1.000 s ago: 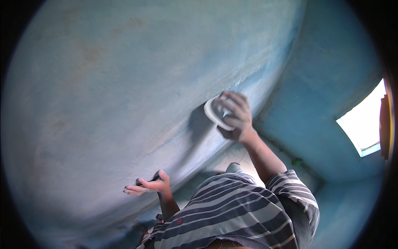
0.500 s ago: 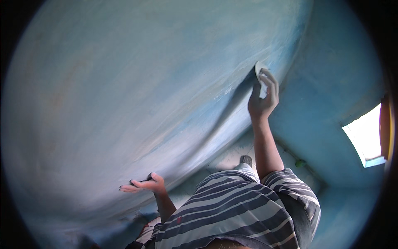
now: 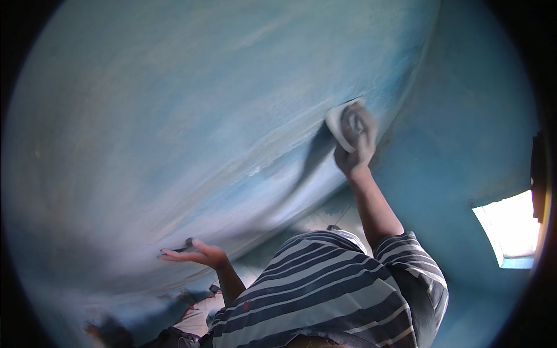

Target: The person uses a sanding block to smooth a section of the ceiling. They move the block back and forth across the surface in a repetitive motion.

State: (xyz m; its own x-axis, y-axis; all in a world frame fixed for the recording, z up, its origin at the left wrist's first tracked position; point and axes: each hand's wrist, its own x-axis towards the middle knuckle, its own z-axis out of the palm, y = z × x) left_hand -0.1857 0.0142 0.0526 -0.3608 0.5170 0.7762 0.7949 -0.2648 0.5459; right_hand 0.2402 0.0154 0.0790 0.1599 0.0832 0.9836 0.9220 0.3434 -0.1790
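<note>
broad and mottled, the big wall (image 3: 191, 127) in washed blue and chalky white filled most of my view, left of the bright window (image 3: 507, 229). that window sat in a deeper blue side wall (image 3: 447, 139), which met the big one at a corner to the window's left. well left of the window and higher than it, i had my right hand (image 3: 358, 133) closed around a pale, flat pad (image 3: 334, 123), fingers bent behind it, its face against the big wall; pad and fingers were a little blurred. a long shadow (image 3: 311, 155) slanted from the pad, down and away from the window.

much farther left of the window, and slightly lower, my left hand (image 3: 203, 254) was wide, fingers stretched and parted beside the big wall; whether they touched it, i could not tell. my striped shirt (image 3: 325, 284), lower than the window and to its left, bore a small red mark (image 3: 246, 305). between my hands, also left of the window, some pale tiled floor (image 3: 316, 221) showed.
</note>
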